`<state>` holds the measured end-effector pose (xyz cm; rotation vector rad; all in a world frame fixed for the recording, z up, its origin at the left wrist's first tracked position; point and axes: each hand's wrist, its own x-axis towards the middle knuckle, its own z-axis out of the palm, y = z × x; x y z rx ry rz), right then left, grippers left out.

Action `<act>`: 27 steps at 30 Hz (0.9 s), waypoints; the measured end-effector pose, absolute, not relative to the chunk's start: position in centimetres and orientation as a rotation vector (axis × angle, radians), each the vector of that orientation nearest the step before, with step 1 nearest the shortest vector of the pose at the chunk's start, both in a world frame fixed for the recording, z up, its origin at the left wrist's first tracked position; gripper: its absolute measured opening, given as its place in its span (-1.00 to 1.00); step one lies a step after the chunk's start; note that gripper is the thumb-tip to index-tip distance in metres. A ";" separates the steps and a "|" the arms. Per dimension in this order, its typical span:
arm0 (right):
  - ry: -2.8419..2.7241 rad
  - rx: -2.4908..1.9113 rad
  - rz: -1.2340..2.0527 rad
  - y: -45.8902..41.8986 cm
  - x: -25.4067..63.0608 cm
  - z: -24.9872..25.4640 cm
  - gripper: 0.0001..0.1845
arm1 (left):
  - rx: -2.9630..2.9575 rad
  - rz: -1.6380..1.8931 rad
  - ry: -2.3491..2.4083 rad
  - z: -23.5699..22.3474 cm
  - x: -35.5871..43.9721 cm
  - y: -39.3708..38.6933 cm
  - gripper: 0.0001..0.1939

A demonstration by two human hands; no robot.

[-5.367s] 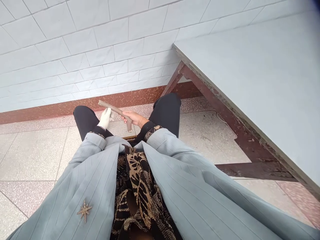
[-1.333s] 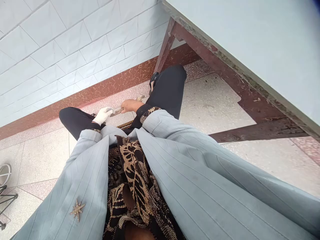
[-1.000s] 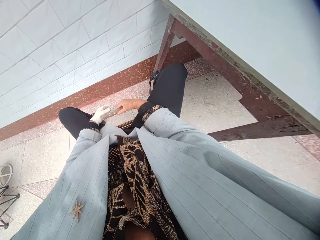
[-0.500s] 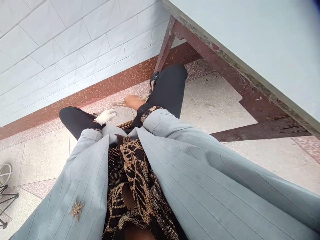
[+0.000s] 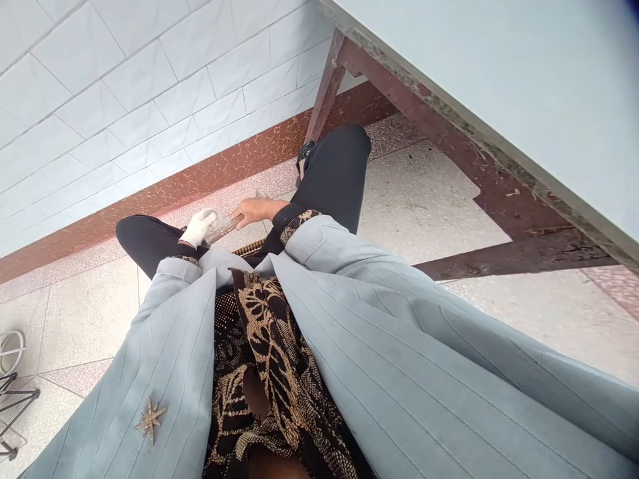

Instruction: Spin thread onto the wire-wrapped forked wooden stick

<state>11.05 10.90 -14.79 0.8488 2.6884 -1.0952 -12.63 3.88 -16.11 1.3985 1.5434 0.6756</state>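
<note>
My right hand [image 5: 253, 211], bare, is closed around a worn light-brown stick [image 5: 223, 230] that looks like wood. One end slants down and left towards my other hand. A small pale piece [image 5: 261, 194] shows just behind my right hand; I cannot tell whether it belongs to the stick. My left hand [image 5: 198, 227] wears a white glove and has its fingers curled together, close beside the stick's left end. Whatever those fingers hold, if anything, is hidden. Both hands are low between my knees, above the floor.
A pale-topped table [image 5: 499, 80] with a dark red wooden frame [image 5: 449, 159] stands at my right. White wall tiles [image 5: 150, 86] and a red-brown skirting [image 5: 200, 169] run ahead. At the lower left are a white round object [image 5: 10, 351] and thin dark metal legs [image 5: 17, 406].
My right hand has moved slightly left and lower, and the stick now tilts down towards my left hand. The gloved left hand has shifted a little up and left.
</note>
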 end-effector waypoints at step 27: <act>2.377 1.183 -0.667 9.7 9.3 -14.6 -0.60 | 2.040 0.029 1.592 -15.5 -10.4 3.5 -0.77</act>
